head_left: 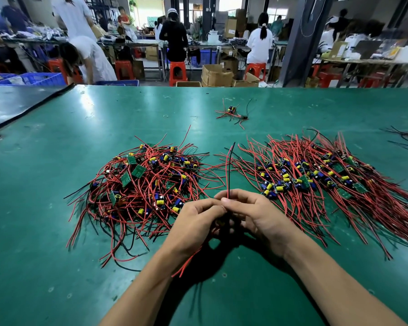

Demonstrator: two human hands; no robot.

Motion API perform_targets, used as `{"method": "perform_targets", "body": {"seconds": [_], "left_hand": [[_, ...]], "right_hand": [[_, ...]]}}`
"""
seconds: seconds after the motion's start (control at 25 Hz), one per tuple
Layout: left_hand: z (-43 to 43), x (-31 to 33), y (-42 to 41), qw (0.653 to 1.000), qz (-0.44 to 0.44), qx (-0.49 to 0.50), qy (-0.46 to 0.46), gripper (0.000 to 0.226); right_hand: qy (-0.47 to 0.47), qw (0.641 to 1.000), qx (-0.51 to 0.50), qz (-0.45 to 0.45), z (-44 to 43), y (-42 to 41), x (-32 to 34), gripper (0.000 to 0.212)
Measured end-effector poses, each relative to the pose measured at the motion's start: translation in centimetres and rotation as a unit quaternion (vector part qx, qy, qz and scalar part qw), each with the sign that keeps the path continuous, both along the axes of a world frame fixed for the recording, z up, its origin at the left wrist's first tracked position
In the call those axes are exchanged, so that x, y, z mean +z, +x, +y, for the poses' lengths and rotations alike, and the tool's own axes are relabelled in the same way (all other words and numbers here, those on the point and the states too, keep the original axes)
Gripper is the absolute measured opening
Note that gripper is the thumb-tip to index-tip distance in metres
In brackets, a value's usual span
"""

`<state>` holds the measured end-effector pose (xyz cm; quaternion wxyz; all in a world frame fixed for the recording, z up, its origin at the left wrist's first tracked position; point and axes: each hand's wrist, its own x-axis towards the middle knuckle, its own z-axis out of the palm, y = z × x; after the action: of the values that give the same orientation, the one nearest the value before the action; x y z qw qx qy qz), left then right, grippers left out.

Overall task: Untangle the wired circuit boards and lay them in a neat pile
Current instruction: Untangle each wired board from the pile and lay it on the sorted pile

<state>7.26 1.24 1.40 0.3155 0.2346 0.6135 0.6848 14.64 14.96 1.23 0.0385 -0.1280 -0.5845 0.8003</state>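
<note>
both hands meet at the near middle of the green tabletop [57, 208]. the left hand [193, 222] and right hand [257, 215] each keep a narrow grip, fingertips pinching the same wire pair [229, 170], one red and one black, which stands up from the fingers. something dark sits between the palms, too shadowed to tell. more red wires [189, 262] trail out below the left wrist. just left lies the tangled heap [146, 184] of wired circuit boards, wires looping every way. to the right the combed pile [316, 182] has boards in a band and wires running one way. farther back a small cluster [231, 112] rests well apart.
</note>
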Motion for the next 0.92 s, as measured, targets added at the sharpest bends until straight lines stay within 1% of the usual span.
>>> {"method": "perform_targets", "body": {"seconds": [0.08, 0.16, 0.2, 0.24, 0.32, 0.4, 0.6, 0.76, 0.92], "left_hand": [[-0.1, 0.2, 0.0, 0.999, -0.032, -0.003, 0.014, 0.029], [-0.2, 0.3, 0.0, 0.998, -0.061, -0.005, 0.022, 0.026], [-0.2, 0.4, 0.0, 0.997, -0.072, -0.006, 0.026, 0.024], [-0.2, 0.4, -0.1, 0.996, -0.081, -0.005, 0.028, 0.024], [-0.2, 0.5, -0.2, 0.996, -0.086, 0.0, 0.031, 0.025], [-0.2, 0.6, -0.2, 0.996, -0.083, 0.007, 0.028, 0.024], [-0.1, 0.7, 0.1, 0.997, -0.079, -0.001, 0.019, 0.019], [-0.2, 0.9, 0.2, 0.998, -0.059, -0.015, -0.005, 0.021], [0.0, 0.8, 0.3, 0.998, -0.056, -0.008, -0.01, 0.024]], "right_hand": [[-0.02, 0.999, 0.029, 0.011, 0.2, 0.2, 0.1, 0.025], [-0.058, 0.998, 0.004, 0.023, -0.1, 0.0, -0.1, 0.025], [-0.056, 0.998, -0.027, 0.03, -0.2, -0.1, -0.3, 0.025], [-0.033, 0.996, -0.065, 0.043, -0.3, -0.3, -0.4, 0.025], [0.046, 0.987, -0.131, 0.082, -0.5, -0.5, -0.6, 0.019], [0.108, 0.973, -0.175, 0.104, -0.5, -0.8, -0.7, 0.013], [0.188, 0.942, -0.258, 0.101, 0.7, -1.4, -1.4, 0.016], [0.2, 0.917, -0.328, 0.112, 2.2, -1.7, -1.5, 0.016], [0.243, 0.887, -0.382, 0.095, 2.7, -1.6, -1.5, 0.017]]}}
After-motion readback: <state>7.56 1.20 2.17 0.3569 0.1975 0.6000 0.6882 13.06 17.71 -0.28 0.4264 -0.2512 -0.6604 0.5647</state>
